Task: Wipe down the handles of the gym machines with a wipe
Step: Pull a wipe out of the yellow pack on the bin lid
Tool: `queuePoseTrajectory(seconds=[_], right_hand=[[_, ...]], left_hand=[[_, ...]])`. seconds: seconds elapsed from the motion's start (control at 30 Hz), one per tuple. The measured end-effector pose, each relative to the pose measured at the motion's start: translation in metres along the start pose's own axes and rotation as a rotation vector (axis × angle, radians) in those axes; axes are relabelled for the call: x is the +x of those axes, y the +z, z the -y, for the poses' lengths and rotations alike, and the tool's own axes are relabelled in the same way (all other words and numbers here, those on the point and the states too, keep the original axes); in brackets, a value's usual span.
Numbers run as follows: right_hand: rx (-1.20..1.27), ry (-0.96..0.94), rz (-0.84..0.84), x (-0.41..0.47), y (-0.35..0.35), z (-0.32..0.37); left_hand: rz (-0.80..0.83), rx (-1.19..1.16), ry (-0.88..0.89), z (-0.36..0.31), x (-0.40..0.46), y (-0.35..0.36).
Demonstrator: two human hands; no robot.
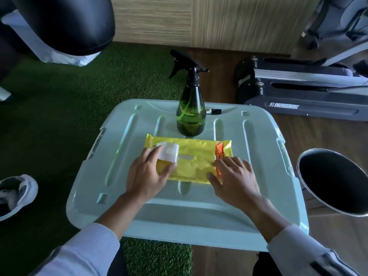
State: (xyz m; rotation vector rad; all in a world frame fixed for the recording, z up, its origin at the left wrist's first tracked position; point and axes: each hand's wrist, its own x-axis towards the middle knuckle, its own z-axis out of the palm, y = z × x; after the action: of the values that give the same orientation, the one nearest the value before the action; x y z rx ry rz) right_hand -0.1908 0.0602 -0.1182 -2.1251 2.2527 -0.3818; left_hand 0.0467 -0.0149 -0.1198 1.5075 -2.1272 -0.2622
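A yellow pack of wipes [196, 156] lies flat on the pale green lid [256, 154] of a storage box. My left hand [146, 175] pinches the pack's white seal flap [168, 154], which is peeled back over the left end and bares the slot-shaped opening [186, 156]. My right hand [236, 181] lies with straight fingers on the pack's orange right end and holds it down. No wipe shows outside the pack.
A green spray bottle [190, 114] with a black trigger stands behind the pack, a small black object [214, 111] beside it. A metal bin [334, 182] is at the right, a stepper machine [302, 90] behind it, a black punch bag [65, 24] at top left, a shoe [16, 194] at left.
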Motion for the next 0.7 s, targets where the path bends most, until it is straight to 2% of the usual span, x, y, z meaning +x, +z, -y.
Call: queuePoseTrajectory(seconds=[0.13,0.27,0.4,0.53,0.7], right_hand=[[-0.04,-0.053,-0.003,0.031,-0.009,0.022],[0.154,-0.127,0.076,0.054,-0.001,0.046],[0.25,-0.084,0.104,0.066,0.011,0.056],[0.312,-0.091,0.109,0.07,0.013,0.058],[0.339,-0.003,0.148,0.072,0.015,0.064]], left_hand=[[0.165,0.043,-0.05,0.004,-0.005,-0.005],[0.236,0.09,-0.05,-0.001,0.003,-0.012],[0.252,0.077,-0.075,-0.001,0.003,-0.011],[0.22,0.038,-0.092,0.004,0.001,-0.005],[0.173,-0.063,-0.109,0.006,-0.002,-0.001]])
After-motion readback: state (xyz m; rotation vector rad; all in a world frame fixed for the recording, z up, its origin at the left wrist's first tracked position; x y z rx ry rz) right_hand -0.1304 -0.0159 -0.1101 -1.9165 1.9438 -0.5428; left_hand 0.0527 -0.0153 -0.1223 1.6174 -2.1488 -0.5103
